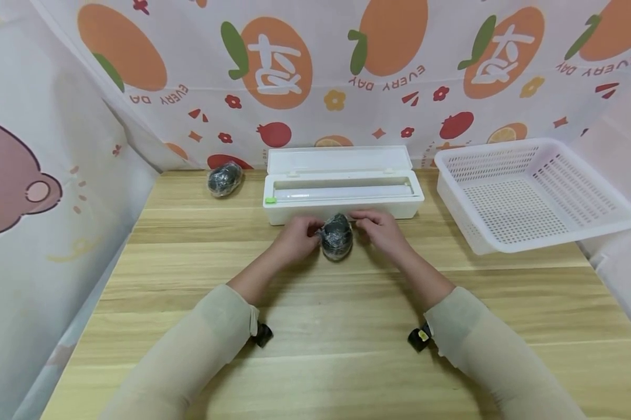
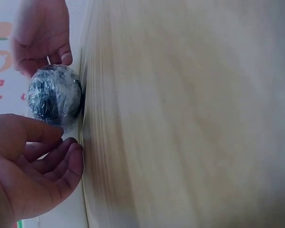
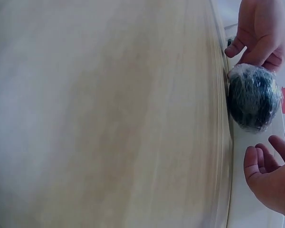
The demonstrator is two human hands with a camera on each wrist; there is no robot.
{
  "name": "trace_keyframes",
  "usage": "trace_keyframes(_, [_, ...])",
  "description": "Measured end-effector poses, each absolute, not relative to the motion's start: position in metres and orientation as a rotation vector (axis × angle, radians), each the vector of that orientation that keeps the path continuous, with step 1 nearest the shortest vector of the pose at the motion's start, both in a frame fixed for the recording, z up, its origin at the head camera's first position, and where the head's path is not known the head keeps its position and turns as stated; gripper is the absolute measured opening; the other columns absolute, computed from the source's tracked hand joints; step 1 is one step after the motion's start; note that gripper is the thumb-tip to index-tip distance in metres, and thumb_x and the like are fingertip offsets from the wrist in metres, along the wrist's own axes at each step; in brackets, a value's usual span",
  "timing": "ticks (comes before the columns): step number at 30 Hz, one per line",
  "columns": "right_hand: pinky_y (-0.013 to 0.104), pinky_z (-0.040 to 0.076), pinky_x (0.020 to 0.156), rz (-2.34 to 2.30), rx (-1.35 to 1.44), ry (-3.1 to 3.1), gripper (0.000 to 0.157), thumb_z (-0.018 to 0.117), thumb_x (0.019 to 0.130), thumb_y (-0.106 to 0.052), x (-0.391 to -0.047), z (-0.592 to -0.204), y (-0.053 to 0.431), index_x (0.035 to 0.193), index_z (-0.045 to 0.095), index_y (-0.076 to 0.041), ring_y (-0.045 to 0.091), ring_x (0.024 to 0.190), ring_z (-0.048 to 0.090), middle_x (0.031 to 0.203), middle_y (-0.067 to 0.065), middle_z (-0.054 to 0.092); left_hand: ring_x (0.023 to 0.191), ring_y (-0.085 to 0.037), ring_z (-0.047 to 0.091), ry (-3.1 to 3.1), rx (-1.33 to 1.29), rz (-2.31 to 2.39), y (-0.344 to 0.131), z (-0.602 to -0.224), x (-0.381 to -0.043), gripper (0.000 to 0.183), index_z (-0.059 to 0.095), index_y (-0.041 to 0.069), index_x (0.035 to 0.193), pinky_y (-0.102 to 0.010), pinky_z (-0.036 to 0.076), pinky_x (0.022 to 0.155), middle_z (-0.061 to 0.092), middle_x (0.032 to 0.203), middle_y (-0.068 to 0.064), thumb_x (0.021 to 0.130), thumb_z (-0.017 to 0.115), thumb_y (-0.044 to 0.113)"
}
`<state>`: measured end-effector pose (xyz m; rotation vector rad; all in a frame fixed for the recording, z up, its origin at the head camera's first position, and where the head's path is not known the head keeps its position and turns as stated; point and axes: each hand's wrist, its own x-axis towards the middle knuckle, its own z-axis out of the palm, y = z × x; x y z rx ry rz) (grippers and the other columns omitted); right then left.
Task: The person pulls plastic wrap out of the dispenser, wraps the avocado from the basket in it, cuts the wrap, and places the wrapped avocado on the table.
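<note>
A dark oval avocado (image 1: 337,238), wrapped in clear cling film, sits on the table between both hands. My left hand (image 1: 297,238) is at its left end, where thumb and forefinger pinch the film's gathered edge; the left wrist view shows this left hand (image 2: 38,164) close up. My right hand (image 1: 382,232) is just to the right of the avocado, its fingers loosely bent and holding nothing. A gap separates the right hand (image 3: 273,173) from the wrapped avocado (image 3: 254,98) in the right wrist view. Right behind stands a white cling film box (image 1: 344,211), lid raised, a roll inside.
Another film-wrapped dark avocado (image 1: 225,179) lies at the back left of the wooden table (image 1: 326,361). At the back right a white perforated basket (image 1: 562,236) stands near the table's edge. A fruit-printed cloth (image 1: 341,125) hangs behind everything.
</note>
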<state>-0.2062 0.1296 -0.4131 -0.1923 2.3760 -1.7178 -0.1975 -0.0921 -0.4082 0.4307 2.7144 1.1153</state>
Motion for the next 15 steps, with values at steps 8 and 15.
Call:
trace_keyframes(8, [0.042, 0.051, 0.09, -1.656, -0.177, 2.414, 0.035, 0.055, 0.097, -0.019, -0.209, -0.415, 0.135, 0.129, 0.065, -0.011, 0.031, 0.109, 0.061, 0.134, 0.007, 0.062, 0.116, -0.03, 0.061, 2.728, 0.393, 1.066, -0.096, -0.406, -0.197, 0.041, 0.066, -0.001, 0.12, -0.042, 0.048, 0.103, 0.068, 0.12, -0.017, 0.08, 0.061, -0.01])
trace_keyframes(15, [0.042, 0.049, 0.099, -1.64, -0.194, 2.443, 0.034, 0.055, 0.096, -0.019, -0.209, -0.415, 0.14, 0.128, 0.066, -0.012, 0.027, 0.12, 0.059, 0.133, 0.006, 0.064, 0.115, -0.029, 0.061, 2.743, 0.406, 1.05, -0.1, -0.408, -0.197, 0.043, 0.065, -0.001, 0.122, -0.042, 0.048, 0.102, 0.068, 0.12, -0.015, 0.079, 0.064, -0.005])
